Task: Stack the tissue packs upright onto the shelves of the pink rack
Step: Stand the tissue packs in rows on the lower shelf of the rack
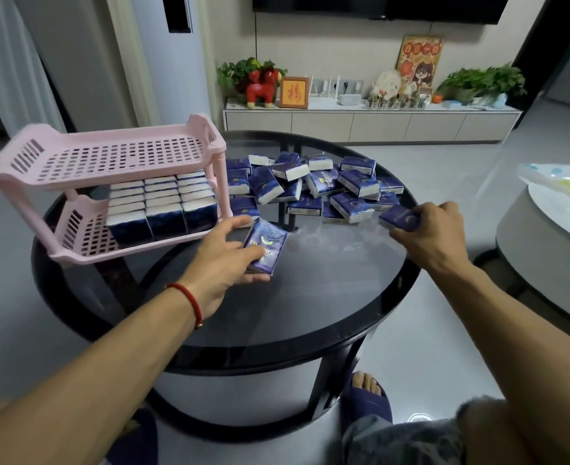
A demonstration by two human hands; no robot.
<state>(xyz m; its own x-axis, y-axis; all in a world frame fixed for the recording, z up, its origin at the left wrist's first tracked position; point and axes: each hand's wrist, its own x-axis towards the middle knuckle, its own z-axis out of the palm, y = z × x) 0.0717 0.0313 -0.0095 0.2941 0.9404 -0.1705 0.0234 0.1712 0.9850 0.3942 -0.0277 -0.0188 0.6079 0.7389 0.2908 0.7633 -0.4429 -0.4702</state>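
At the frame's right edge the round white plate (552, 203) is cut off; the crinkled printed plastic bag (558, 177) on it looks blurred, its print unreadable.

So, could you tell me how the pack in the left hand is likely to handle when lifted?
The pack probably feels light and soft, since the left hand holds it with fingers only. Its glossy wrap may slip. Stood upright alone, it could tip, being thin.

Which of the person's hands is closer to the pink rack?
Left. The left hand is just beside the pink rack, holding a tissue pack; the right hand is across the table.
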